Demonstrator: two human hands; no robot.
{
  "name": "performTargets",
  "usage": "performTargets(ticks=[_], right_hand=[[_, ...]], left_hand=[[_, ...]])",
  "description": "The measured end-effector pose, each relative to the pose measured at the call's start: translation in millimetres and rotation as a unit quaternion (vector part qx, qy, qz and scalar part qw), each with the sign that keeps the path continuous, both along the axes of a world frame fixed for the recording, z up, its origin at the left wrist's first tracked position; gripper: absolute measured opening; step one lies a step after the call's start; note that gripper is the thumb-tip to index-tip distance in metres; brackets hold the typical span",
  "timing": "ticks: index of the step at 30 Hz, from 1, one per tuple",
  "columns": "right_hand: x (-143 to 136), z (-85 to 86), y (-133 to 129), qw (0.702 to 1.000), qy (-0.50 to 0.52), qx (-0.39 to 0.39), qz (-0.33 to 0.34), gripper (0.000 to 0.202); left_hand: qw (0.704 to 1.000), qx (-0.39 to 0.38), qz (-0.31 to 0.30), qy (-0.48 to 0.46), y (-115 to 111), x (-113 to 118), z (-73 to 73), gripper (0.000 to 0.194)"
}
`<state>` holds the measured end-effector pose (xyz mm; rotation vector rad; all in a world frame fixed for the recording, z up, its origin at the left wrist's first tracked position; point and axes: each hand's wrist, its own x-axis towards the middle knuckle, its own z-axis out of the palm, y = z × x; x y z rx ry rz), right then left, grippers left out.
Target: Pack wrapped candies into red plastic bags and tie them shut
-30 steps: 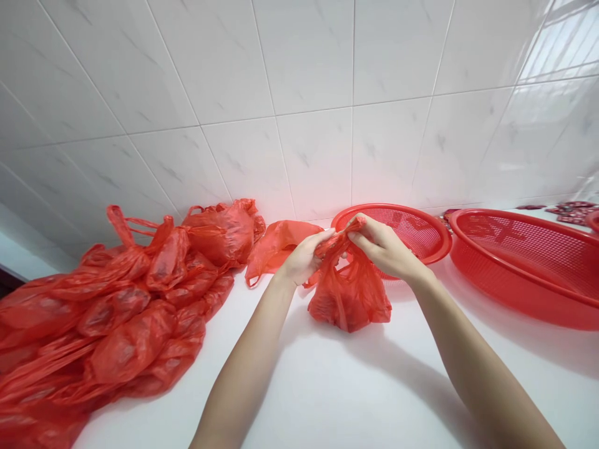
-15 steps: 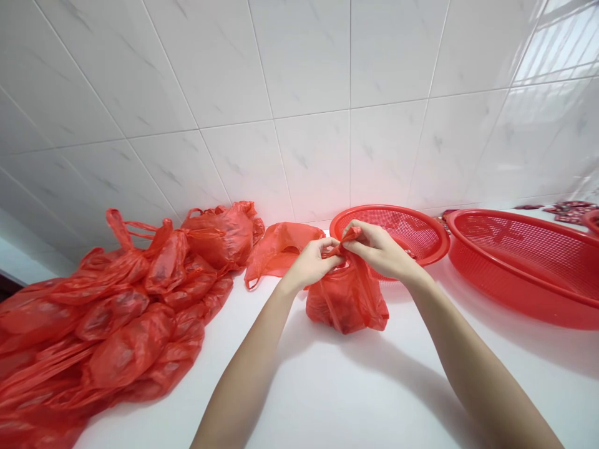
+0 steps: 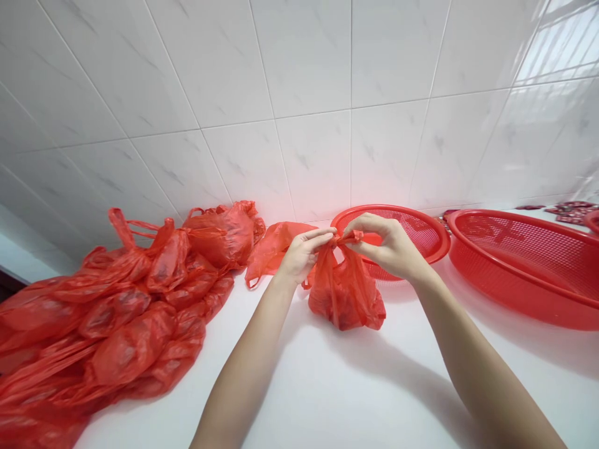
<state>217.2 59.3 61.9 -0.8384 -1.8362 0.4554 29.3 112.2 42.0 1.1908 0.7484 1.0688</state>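
Observation:
A filled red plastic bag (image 3: pixel 346 293) hangs between my hands, low over the white table, its neck gathered into a twist or knot. My left hand (image 3: pixel 302 252) pinches the left side of the gathered top with thumb and fingers. On the other side, my right hand (image 3: pixel 386 244) grips the handle end between thumb and forefinger. What is inside the bag is hidden by the red plastic. Just behind my left hand lies a flat red plastic bag (image 3: pixel 269 249), partly covered by that hand.
Many filled red bags (image 3: pixel 131 318) are heaped at the left against the tiled wall. A round red mesh basket (image 3: pixel 425 231) stands behind my right hand. Farther right is a bigger red basket (image 3: pixel 519 280), with dark red patterned packets (image 3: pixel 573 212) behind it on the white table (image 3: pixel 337 399).
The bag's top has been drawn tighter into a small twist or knot. My left hand has turned and its fingers have straightened, while my right hand has shifted slightly right with the handle end.

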Motion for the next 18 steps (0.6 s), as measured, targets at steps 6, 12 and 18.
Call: performTargets(ticks=[6,12,18], right_hand=[[5.7,5.3,-10.5,0.974,-0.22,-0.02,0.039,0.022],[6.8,8.9,-20.0,0.927,-0.332,-0.081,0.152,0.03],[11.8,14.1,-19.6,0.961,-0.222,-0.099,0.133,0.018]], left_hand=[[0.988,0.025,0.145,0.042,24.7,-6.2,-20.0,0.027],[0.974,0.004,0.218,0.069,47.4,-16.5,-50.1,0.02],[0.969,0.027,0.24,0.046,49.6,-17.7,-38.6,0.014]])
